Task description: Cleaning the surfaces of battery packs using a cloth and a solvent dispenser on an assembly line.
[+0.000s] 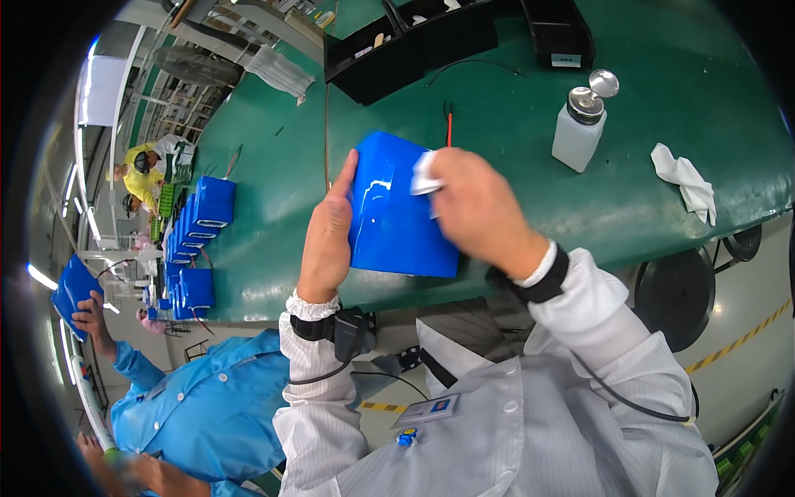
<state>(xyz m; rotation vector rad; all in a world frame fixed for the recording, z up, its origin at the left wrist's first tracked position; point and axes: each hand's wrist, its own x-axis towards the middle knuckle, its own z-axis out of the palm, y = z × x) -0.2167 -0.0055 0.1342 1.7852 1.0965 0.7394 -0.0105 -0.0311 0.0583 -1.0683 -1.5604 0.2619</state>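
A blue shrink-wrapped battery pack is tilted up just above the near side of the green table. My left hand grips its left side, with a finger reaching up along the edge. A red and black wire lead shows beyond the pack's top right. My right hand is closed on a folded white wipe, which touches the pack's upper right face. The pack's underside is hidden. To the right stands a white pump dispenser bottle with its metal lid flipped up.
A crumpled white wipe lies on the green table at right. Black bins stand at the far side. More blue packs line the table at left. There, a co-worker in blue holds another pack. Round black stools stand at right.
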